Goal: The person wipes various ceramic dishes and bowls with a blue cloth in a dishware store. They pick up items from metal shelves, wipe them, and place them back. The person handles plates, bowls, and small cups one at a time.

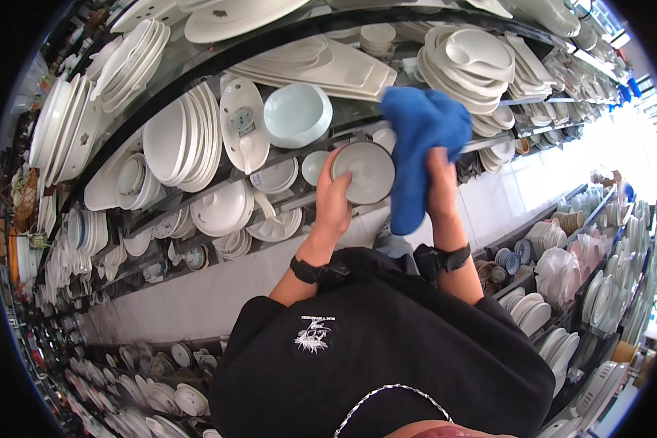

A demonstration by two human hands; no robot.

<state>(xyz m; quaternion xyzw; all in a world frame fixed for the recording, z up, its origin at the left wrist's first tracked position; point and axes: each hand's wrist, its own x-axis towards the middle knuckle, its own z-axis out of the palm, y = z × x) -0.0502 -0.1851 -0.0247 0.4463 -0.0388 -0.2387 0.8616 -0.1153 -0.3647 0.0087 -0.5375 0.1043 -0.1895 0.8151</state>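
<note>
White plates (186, 142) stand on edge in racks at upper left of the frame, with a pale blue-green bowl (297, 113) just right of them. Stacked white platters (325, 66) sit top centre. More bowls and dishes (555, 270) fill shelves at right.

shelves (285, 157) | glass, tiered | stacked white plates (186, 142), bowls (297, 113)

Left hand (333, 198) grips bowl (365, 172) by rim, thumb inside. Right hand (441, 182) clutches blue cloth (418, 150), touching bowl's right edge. Plate shelves (197, 157) behind.
</note>
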